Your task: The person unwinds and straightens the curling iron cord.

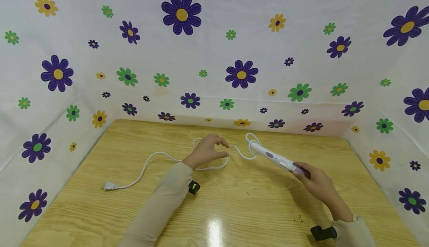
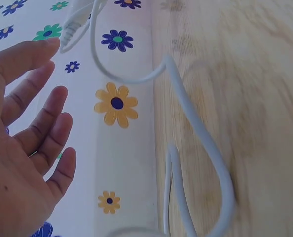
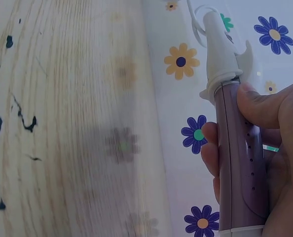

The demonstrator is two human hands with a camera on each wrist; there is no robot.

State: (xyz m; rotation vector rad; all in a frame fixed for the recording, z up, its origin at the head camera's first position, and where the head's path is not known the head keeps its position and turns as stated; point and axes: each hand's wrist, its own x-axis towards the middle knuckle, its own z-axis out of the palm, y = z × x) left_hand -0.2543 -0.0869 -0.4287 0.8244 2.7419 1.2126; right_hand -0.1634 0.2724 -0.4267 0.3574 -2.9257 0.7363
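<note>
My right hand [image 1: 318, 183] grips a hair iron [image 1: 274, 157] by its purple barrel [image 3: 238, 158], with the thumb along one side and the fingers behind. The iron's white handle points away to the upper left, above the table. From the handle's end a white cord [image 1: 145, 168] loops and runs left across the wood to a two-pin plug [image 1: 110, 186]. My left hand [image 1: 208, 148] hovers over the cord's middle, fingers bent loosely and thumb apart. In the left wrist view, a gap lies between those fingers [image 2: 50, 121] and the cord, and they hold nothing.
The wooden table [image 1: 234, 209] ends at a white flowered cloth [image 1: 207, 50] behind and on both sides. Several small dark marks [image 1: 299, 219] show on the wood near the right wrist. A black wrist strap piece [image 1: 193, 187] sits on the left sleeve.
</note>
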